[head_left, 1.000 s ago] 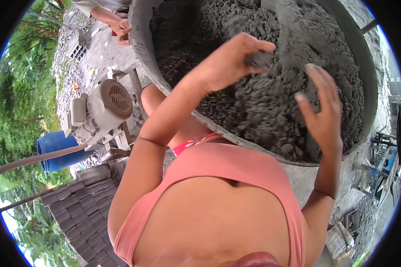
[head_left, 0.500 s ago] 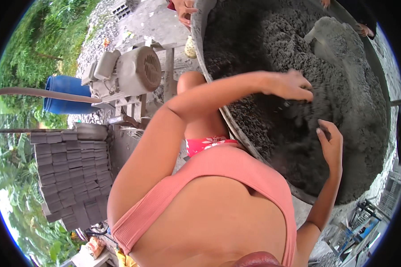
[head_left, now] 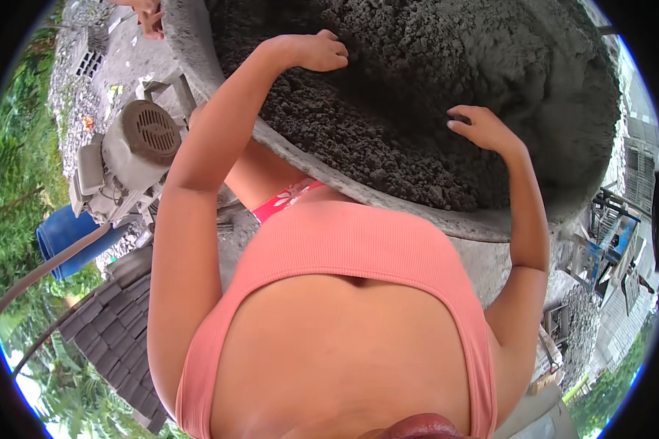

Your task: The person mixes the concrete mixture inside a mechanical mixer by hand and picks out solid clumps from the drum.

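A large round tub (head_left: 192, 62) with a grey, crusted rim holds dark grey, crumbly wet mix (head_left: 417, 66) in front of me. Over its left part hangs my left hand (head_left: 316, 51), back upward, with loosely bent, parted fingers and nothing visible in them. My right hand (head_left: 487, 130) is above the right part of the mix. Its thumb and fingers are apart and hold nothing I can see. Both hands appear just above the mix; contact is hard to judge. The mix is smoother and paler toward the far right.
Another person's hand (head_left: 150, 20) is at the tub's far-left rim. A dusty motor (head_left: 143, 139) on a frame stands left, near a blue barrel (head_left: 69, 238) and stacked grey blocks (head_left: 117, 329). Blue-painted equipment (head_left: 619, 238) stands right. A hollow block (head_left: 89, 64) lies far left.
My view has turned, so the tub sits higher and farther left in it. My hands have moved apart, the left one going left and the right one staying over the mix.
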Demonstrator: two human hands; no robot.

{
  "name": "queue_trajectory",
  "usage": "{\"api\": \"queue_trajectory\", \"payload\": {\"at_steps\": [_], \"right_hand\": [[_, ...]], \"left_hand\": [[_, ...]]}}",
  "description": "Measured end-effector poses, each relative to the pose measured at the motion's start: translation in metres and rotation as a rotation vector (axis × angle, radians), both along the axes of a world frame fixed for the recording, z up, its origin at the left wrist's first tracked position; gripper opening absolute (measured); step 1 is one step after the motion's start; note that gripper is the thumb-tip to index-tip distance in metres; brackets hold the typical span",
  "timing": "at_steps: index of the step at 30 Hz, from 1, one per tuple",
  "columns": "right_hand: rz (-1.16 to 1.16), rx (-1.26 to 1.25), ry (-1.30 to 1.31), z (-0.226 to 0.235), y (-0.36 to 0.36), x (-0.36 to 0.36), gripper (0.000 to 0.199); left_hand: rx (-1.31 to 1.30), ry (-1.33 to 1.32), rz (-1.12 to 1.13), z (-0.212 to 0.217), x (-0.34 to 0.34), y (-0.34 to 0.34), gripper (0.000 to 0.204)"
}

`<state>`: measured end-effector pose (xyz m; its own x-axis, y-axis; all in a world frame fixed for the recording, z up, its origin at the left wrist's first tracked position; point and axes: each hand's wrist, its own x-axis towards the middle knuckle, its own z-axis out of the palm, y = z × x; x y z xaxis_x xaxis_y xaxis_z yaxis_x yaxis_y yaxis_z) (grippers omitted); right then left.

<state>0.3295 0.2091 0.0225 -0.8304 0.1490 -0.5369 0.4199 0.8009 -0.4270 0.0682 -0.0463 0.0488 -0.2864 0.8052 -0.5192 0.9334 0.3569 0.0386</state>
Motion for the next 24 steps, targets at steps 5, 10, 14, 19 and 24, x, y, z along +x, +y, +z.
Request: {"api": "queue_trajectory", "payload": {"at_steps": [5, 10, 14, 19, 24], "right_hand": [[0.183, 0.101, -0.191, -0.049, -0.004, 0.01, 0.048], [0.241, 0.102, -0.349, -0.069, 0.004, 0.019, 0.046], [0.276, 0.122, -0.499, -0.043, -0.01, -0.001, 0.036], [0.402, -0.148, -0.527, -0.043, -0.045, 0.006, 0.035], [0.635, -0.029, -0.742, -0.064, -0.069, 0.02, 0.038]], "left_hand": [[0.088, -0.209, 0.115, -0.01, 0.007, -0.002, 0.044], [0.107, -0.212, 0.099, -0.021, -0.021, -0.007, 0.043], [0.12, -0.213, 0.042, -0.029, -0.036, -0.014, 0.042], [0.141, -0.209, 0.113, -0.023, -0.034, -0.013, 0.042], [0.105, -0.221, 0.176, -0.019, -0.025, -0.011, 0.041]]}}
